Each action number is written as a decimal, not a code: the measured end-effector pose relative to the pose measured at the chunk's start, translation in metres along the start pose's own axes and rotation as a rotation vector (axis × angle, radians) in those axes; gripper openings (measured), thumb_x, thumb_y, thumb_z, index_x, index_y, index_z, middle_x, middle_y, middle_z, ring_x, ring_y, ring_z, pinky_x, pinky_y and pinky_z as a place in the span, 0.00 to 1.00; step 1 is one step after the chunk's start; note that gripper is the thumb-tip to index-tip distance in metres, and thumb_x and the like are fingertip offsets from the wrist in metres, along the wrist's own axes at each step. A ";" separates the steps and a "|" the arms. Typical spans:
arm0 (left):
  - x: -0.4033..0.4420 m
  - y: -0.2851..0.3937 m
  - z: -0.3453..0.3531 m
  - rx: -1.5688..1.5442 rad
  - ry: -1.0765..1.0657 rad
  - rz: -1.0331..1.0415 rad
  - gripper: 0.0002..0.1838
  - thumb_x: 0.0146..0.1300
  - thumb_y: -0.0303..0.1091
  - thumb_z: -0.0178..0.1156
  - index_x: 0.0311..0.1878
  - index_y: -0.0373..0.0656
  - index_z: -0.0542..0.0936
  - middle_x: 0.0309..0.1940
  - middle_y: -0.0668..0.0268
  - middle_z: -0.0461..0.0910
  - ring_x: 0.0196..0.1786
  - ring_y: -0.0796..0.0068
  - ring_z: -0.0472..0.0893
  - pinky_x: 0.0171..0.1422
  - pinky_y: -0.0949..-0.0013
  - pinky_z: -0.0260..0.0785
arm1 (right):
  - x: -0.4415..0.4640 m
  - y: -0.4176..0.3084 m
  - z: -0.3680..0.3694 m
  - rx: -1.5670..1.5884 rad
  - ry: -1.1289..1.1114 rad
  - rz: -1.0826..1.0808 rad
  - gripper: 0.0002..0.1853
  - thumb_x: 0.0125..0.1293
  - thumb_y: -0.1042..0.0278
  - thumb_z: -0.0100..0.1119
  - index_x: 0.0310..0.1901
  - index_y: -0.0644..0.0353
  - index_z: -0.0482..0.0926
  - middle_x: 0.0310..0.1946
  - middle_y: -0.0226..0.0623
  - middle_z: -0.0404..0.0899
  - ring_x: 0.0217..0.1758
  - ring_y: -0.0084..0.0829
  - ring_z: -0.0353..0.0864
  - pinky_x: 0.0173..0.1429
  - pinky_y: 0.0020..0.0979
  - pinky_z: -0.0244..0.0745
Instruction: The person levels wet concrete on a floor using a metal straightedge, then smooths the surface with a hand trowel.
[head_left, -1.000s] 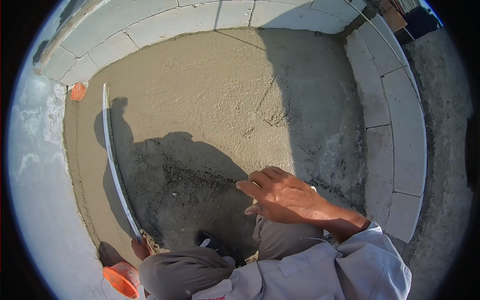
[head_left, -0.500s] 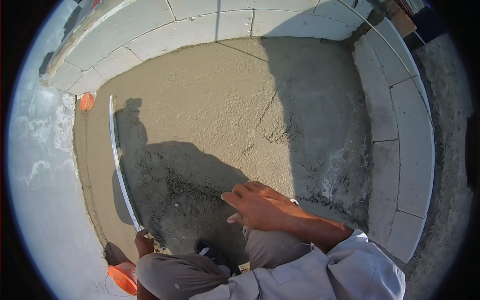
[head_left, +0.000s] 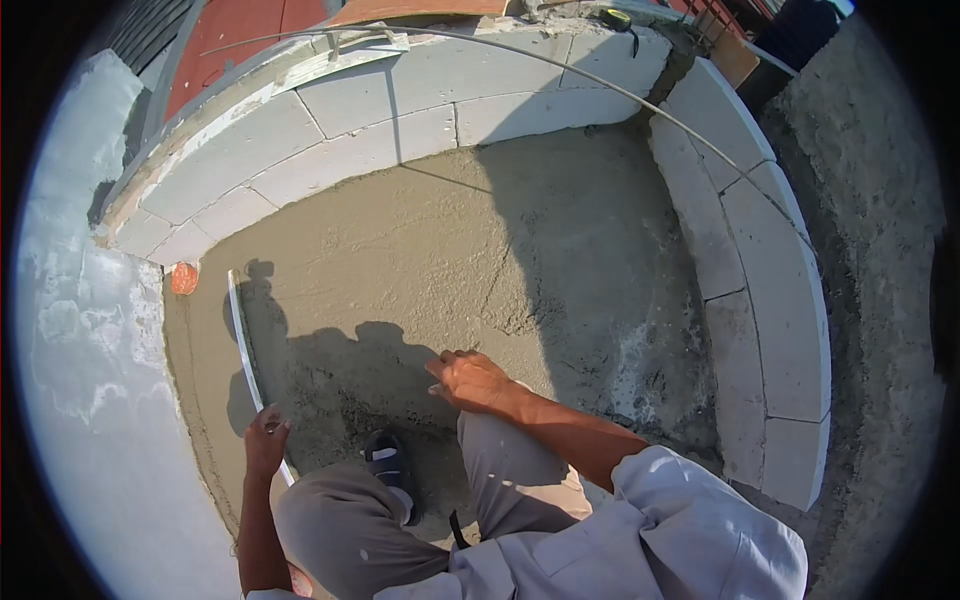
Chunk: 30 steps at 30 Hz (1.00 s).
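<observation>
looks partway tbh; straightedge [head_left: 241, 335] lies near the mortar floor's [head_left: 430, 230] left edge, smooth there, rough mid-floor; left hand [head_left: 264, 445] over it, can't tell if its grip's closed; right hand [head_left: 472, 382] loosely open, empty

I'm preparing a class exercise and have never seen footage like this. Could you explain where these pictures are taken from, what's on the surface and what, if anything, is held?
No machine here: a person works bare-handed. Every picture comes from one camera worn on the head, looking forward and down. The floor is a rough, grey-brown, mortar-like layer, with white rectangular blocks along its far and right sides. A long, thin, whitish bar lies at the left. The left hand is at its near part, though whether it grips is unclear. The right hand shows nothing held. A small, round, orange-red object sits in the far left corner.
</observation>
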<state>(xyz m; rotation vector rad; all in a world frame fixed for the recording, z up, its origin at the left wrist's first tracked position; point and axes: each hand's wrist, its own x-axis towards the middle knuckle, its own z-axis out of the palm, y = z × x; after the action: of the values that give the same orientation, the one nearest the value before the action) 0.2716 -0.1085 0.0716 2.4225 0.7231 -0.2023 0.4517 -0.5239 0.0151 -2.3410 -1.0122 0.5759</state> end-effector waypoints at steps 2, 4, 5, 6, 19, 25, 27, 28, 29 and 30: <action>0.016 0.004 0.017 -0.026 -0.034 0.043 0.29 0.63 0.35 0.74 0.65 0.33 0.80 0.56 0.46 0.86 0.54 0.56 0.88 0.61 0.58 0.78 | 0.005 0.020 0.000 -0.106 -0.082 0.044 0.22 0.74 0.52 0.62 0.57 0.62 0.78 0.48 0.55 0.84 0.52 0.55 0.87 0.57 0.49 0.82; 0.038 0.003 0.027 0.001 -0.101 0.133 0.30 0.63 0.36 0.74 0.66 0.34 0.80 0.58 0.47 0.85 0.56 0.56 0.87 0.63 0.57 0.77 | 0.003 0.035 -0.007 -0.032 -0.024 0.181 0.23 0.73 0.51 0.63 0.57 0.63 0.78 0.49 0.55 0.84 0.53 0.54 0.87 0.58 0.49 0.82; 0.046 0.001 0.033 0.011 -0.134 0.166 0.30 0.63 0.36 0.74 0.67 0.35 0.79 0.59 0.47 0.84 0.57 0.56 0.86 0.64 0.57 0.77 | -0.001 0.042 -0.011 0.006 -0.004 0.244 0.23 0.73 0.51 0.64 0.57 0.63 0.78 0.50 0.56 0.84 0.53 0.54 0.87 0.59 0.49 0.82; 0.059 0.005 0.034 0.003 -0.175 0.193 0.30 0.63 0.37 0.74 0.67 0.35 0.79 0.59 0.47 0.84 0.58 0.54 0.86 0.64 0.56 0.77 | -0.007 0.047 -0.014 0.006 -0.002 0.279 0.24 0.72 0.51 0.64 0.57 0.63 0.78 0.51 0.56 0.83 0.54 0.55 0.87 0.60 0.49 0.81; 0.279 0.197 0.005 -0.065 -0.071 0.744 0.26 0.69 0.41 0.70 0.63 0.34 0.82 0.61 0.45 0.83 0.65 0.48 0.82 0.70 0.53 0.74 | -0.080 0.020 -0.069 -0.162 0.206 0.765 0.26 0.68 0.53 0.69 0.61 0.60 0.80 0.57 0.54 0.83 0.59 0.55 0.84 0.64 0.47 0.79; 0.370 0.298 -0.016 -0.110 0.209 0.917 0.26 0.66 0.42 0.71 0.61 0.33 0.82 0.59 0.46 0.84 0.64 0.47 0.82 0.70 0.54 0.73 | -0.153 -0.003 -0.071 -0.182 0.413 0.963 0.23 0.62 0.62 0.75 0.56 0.62 0.83 0.55 0.50 0.85 0.60 0.52 0.84 0.63 0.45 0.78; 0.406 0.340 -0.031 -0.132 0.314 0.936 0.28 0.65 0.42 0.72 0.62 0.33 0.81 0.61 0.45 0.83 0.66 0.46 0.81 0.72 0.54 0.72 | -0.172 -0.017 -0.075 -0.179 0.444 1.043 0.23 0.61 0.63 0.76 0.56 0.62 0.83 0.54 0.50 0.85 0.60 0.52 0.84 0.63 0.45 0.78; 0.422 0.359 -0.034 -0.123 0.383 0.950 0.29 0.65 0.43 0.72 0.63 0.33 0.81 0.62 0.46 0.82 0.66 0.46 0.80 0.72 0.54 0.71 | -0.179 -0.024 -0.077 -0.172 0.445 1.078 0.23 0.61 0.63 0.76 0.56 0.62 0.83 0.54 0.50 0.85 0.61 0.52 0.83 0.64 0.45 0.77; 0.437 0.376 -0.038 -0.112 0.454 0.963 0.30 0.65 0.43 0.71 0.64 0.34 0.80 0.63 0.46 0.81 0.67 0.46 0.79 0.73 0.54 0.71 | -0.186 -0.030 -0.078 -0.163 0.447 1.111 0.24 0.60 0.62 0.76 0.56 0.62 0.82 0.55 0.50 0.85 0.61 0.51 0.83 0.65 0.46 0.77; 0.447 0.392 -0.041 -0.093 0.435 0.915 0.30 0.65 0.43 0.71 0.66 0.34 0.79 0.64 0.46 0.81 0.68 0.46 0.79 0.74 0.54 0.70 | -0.193 -0.034 -0.077 -0.147 0.442 1.149 0.24 0.60 0.63 0.76 0.56 0.62 0.82 0.54 0.50 0.85 0.60 0.51 0.83 0.64 0.46 0.77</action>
<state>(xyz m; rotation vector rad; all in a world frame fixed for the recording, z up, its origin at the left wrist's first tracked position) 0.8585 -0.1472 0.1675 2.4645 -0.2582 0.7140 0.3551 -0.6723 0.1291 -2.8326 0.5877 0.3177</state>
